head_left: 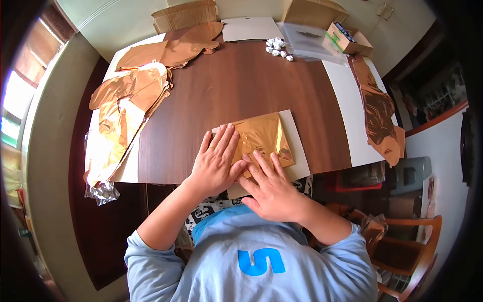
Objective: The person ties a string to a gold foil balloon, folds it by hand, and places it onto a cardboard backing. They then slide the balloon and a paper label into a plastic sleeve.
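A folded gold foil sheet [266, 133] lies on a white board [297, 136] at the near edge of the table. My left hand [216, 158] rests flat on the foil's left side, fingers stretched out. Lower down, my right hand [271, 189] is spread with its fingertips on the foil's near edge. The two hands almost meet at the left thumb, and neither grips anything. Parts of the foil and board are hidden beneath them.
Stacked flat shiny copper-gold foil shapes [133, 98] cover the table's left side. More foil shapes [375, 105] hang over the right edge. Small white bundles [275, 46], a clear plastic sheet [309, 40] and an open box [357, 46] lie at the back. A wooden chair [427, 241] stands lower right.
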A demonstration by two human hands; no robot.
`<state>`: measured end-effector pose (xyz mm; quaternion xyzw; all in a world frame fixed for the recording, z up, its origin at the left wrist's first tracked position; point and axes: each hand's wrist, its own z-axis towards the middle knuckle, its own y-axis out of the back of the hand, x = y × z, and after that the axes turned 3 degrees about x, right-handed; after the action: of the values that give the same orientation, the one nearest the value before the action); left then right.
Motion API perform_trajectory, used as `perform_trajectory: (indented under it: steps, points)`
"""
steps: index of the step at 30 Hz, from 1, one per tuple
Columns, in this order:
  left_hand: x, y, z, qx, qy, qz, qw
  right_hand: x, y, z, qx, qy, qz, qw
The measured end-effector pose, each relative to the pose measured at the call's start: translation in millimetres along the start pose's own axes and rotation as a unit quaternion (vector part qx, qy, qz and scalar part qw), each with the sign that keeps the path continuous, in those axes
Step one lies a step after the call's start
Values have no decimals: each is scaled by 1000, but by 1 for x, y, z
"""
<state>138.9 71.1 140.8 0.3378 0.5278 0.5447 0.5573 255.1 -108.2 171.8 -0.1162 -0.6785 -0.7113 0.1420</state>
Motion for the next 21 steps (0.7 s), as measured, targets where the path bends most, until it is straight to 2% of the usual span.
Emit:
perform_trajectory:
  steps: [1,4,5,8,10,11,16,18,21]
  points:
    - [1,-1,-2,1,-5,6,1000,-2,4,0,0,4,15,1000]
    - [0,0,-1,6,-9,16,1000,-25,19,7,-36,-16,228,973]
    - [-1,0,-1,9,-8,17,1000,-26,21,14,-75,-71,304,947]
    - [1,-3,-4,17,-12,35,999,-27,23,52,-176,-25,150,973]
    - [-2,0,-2,57,2,47,997,-26,-5,75,-151,-34,57,986]
    - [-3,2,-1,64,1,56,996,-29,-17,79,-84,-74,49,993]
    - [-3,2,-1,63,9,3,998,-46,-28,64,-60,-98,-43,992]
    - [-1,1,-2,57,-4,22,998,-57,-23,52,-60,-99,-98,988]
    - [-2,4,-2,59,-4,15,998,-65,-13,41,-55,-120,-89,987]
